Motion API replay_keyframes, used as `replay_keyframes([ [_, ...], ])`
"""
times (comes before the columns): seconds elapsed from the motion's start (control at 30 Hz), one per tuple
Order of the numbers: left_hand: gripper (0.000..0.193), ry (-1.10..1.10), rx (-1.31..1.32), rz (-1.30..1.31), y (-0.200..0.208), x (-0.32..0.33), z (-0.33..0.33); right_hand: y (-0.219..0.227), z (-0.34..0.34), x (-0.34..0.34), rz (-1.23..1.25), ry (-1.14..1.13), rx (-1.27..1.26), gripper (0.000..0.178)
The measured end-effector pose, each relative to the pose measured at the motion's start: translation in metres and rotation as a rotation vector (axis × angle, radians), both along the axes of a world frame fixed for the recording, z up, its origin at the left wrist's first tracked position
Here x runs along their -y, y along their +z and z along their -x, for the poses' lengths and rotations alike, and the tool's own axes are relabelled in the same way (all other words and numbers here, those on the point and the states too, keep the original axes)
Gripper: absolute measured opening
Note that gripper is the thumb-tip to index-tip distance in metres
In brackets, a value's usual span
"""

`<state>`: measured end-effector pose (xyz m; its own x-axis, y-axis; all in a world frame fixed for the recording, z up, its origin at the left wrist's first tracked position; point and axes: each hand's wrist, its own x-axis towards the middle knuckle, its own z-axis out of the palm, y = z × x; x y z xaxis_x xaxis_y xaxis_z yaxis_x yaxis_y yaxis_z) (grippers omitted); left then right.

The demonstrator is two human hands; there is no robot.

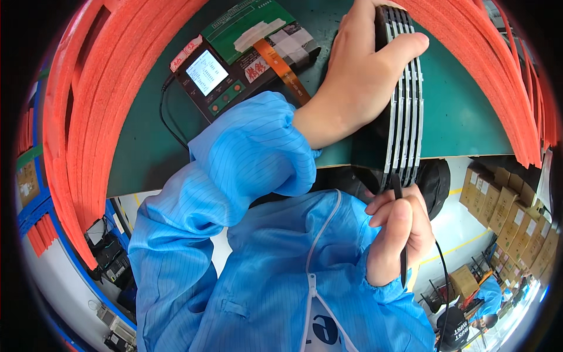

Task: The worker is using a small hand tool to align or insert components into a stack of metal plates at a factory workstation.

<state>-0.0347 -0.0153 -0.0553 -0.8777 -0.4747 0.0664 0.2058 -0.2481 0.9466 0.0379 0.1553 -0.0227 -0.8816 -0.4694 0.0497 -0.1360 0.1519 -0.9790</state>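
My left hand is wrapped around a stack of thin, flat black panels with silvery edges, its thumb lying across the edges. The stack is tilted up so that its edges face me, over the near edge of the green table. At its lower end, my right hand is closed around a slim black stick-like tool. The tool's upper tip meets or nearly meets the panel edges; whether it touches I cannot tell. Some right-hand fingers sit close under the stack's bottom corner.
On the green table lies a black tester with a lit screen, a green circuit board and an orange flat cable. Red foam strips curve around both sides. Cardboard boxes and another person are at the right.
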Motion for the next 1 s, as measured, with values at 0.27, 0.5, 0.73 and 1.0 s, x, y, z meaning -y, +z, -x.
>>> replay_keyframes([
  [0.27,0.028,0.05,0.005,0.073,0.004,-0.001,-0.001,-0.004,-0.001,-0.001,0.052,-0.023,-0.041,0.029],
  [0.5,0.03,-0.031,0.013,-0.001,0.001,0.001,-0.001,0.004,-0.002,0.003,-0.114,-0.009,-0.114,0.03],
  [0.73,0.025,-0.018,0.028,-0.02,0.005,0.002,-0.001,-0.006,-0.002,-0.003,0.037,0.008,-0.073,0.037],
  [1.0,0.025,-0.035,0.021,-0.028,0.0,0.001,0.0,0.002,-0.006,-0.002,0.179,-0.048,0.348,0.047],
])
